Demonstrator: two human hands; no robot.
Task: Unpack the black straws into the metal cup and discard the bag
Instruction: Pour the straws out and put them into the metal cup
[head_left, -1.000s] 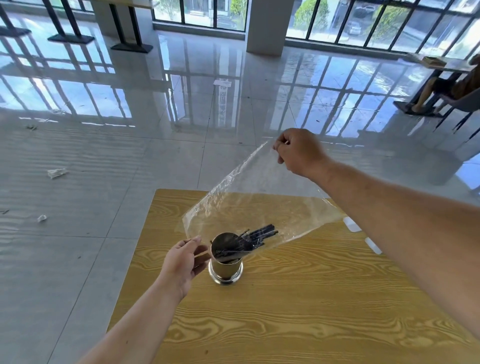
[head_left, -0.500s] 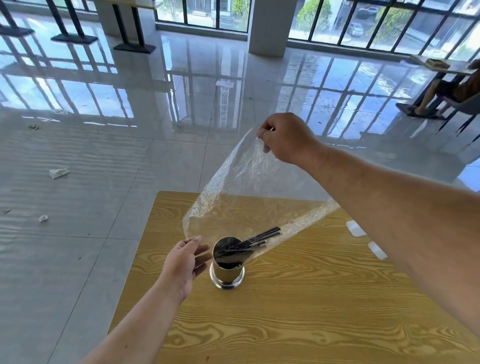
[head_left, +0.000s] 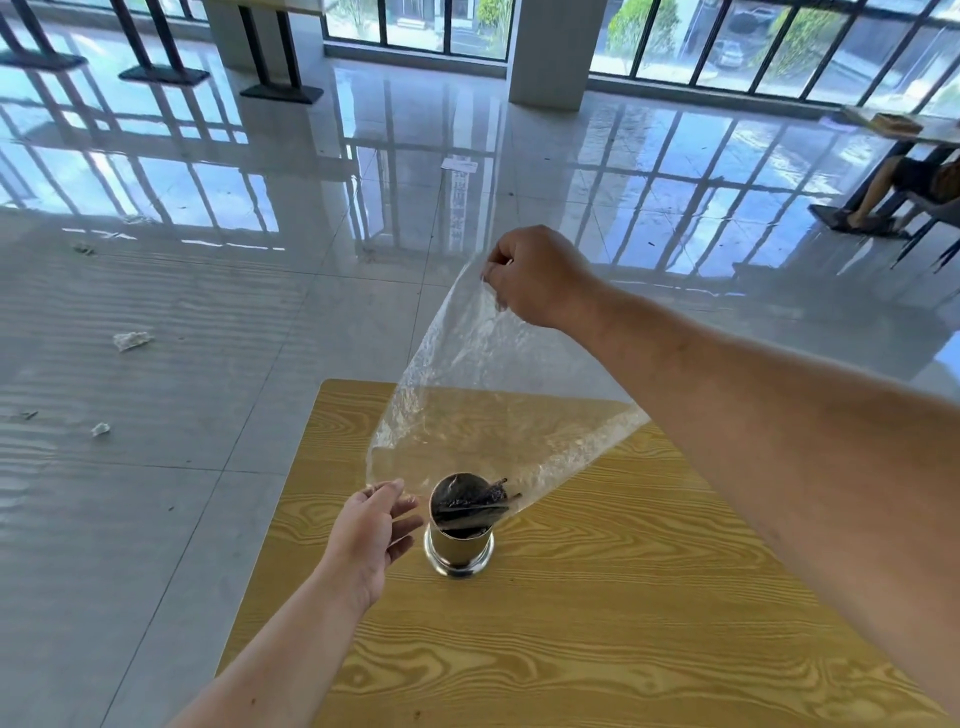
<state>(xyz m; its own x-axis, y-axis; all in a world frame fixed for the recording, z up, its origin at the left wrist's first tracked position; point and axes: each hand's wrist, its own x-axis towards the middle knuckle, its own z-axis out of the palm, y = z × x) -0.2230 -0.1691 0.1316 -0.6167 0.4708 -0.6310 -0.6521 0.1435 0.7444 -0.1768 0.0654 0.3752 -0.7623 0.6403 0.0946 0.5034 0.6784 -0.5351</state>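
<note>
A metal cup (head_left: 459, 553) stands on the wooden table (head_left: 597, 623). Black straws (head_left: 475, 506) lie inside it, their ends poking over the right rim. A clear plastic bag (head_left: 493, 405) hangs upside down above the cup, its open mouth over the rim. My right hand (head_left: 537, 278) pinches the bag's upper corner, held high. My left hand (head_left: 371, 538) sits just left of the cup with fingers apart, its fingertips touching the bag's lower left edge; whether it grips the plastic is unclear.
The table's left edge runs close to my left arm. Shiny tiled floor lies beyond, with crumpled scraps of paper (head_left: 132, 340) at the left. A seated person's legs (head_left: 883, 197) and a chair are far right. A pillar (head_left: 550, 52) stands at the back.
My right hand has lifted the bag higher and moved left. The straws have slid further down out of the bag into the cup. My left hand stays beside the cup.
</note>
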